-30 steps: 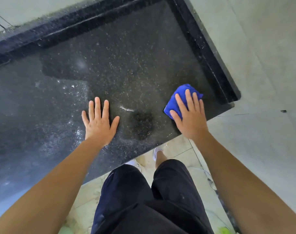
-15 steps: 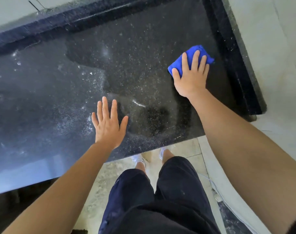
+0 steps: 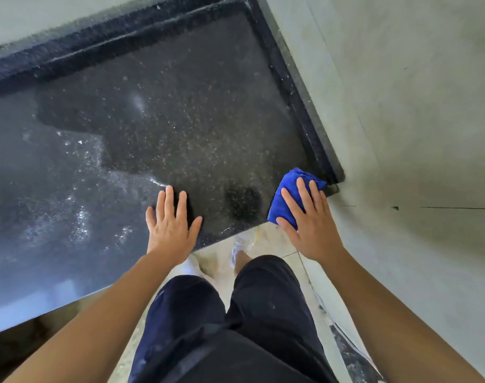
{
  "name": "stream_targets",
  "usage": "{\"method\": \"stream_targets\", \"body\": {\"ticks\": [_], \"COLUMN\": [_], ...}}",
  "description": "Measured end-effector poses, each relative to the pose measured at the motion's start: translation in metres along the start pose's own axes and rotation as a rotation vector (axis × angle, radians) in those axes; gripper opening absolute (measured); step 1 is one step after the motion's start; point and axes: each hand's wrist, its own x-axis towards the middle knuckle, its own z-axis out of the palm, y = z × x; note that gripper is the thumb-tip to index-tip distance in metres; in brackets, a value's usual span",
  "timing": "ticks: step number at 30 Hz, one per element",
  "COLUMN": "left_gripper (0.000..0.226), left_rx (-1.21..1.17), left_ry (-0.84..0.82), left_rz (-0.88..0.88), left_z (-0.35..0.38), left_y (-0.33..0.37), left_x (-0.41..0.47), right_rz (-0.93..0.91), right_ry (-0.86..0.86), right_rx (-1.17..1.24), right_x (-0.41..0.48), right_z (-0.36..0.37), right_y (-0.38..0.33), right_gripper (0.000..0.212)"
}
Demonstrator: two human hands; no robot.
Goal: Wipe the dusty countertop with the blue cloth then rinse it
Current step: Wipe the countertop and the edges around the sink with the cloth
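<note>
Blue cloth (image 3: 289,179) lay under our spread right hand (image 3: 316,233) at the worktop's (image 3: 194,120) corner; our left hand (image 3: 170,230) rested spread. Dust (image 3: 81,217) covered the left part; we judged rinsing undone.

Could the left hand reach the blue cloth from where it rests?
Probably yes: only open countertop lies between the left hand and the blue cloth, though the right hand covers much of it.
</note>
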Motion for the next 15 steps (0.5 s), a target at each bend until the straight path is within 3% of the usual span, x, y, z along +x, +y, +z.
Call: {"method": "stream_targets", "body": {"ticks": [4,10,12,15], "left_gripper": [0.066,0.065,0.065,0.065], "left_rx": [-0.014,-0.047,-0.06,-0.072], "left_ry": [-0.014,-0.013,-0.009,-0.021], "left_rz": [-0.033,-0.091,-0.109,-0.132], "left_z": [-0.008,-0.015,-0.013,-0.006], "left_y": [0.001,-0.033,-0.05,-0.076], "left_x": [-0.002,-0.022,-0.034,-0.058], "right_rz": [0.037,0.357,0.326,0.121], "right_ry": [0.011,0.015,0.019,0.032], "right_rx": [0.018,0.142,0.137,0.126], "right_x": [-0.001,0.014,0.016,0.01], "right_z": [0.003,0.01,0.016,0.03], "right_y": [0.001,-0.065,-0.099,-0.163], "right_gripper": [0.064,0.067,0.066,0.064]}}
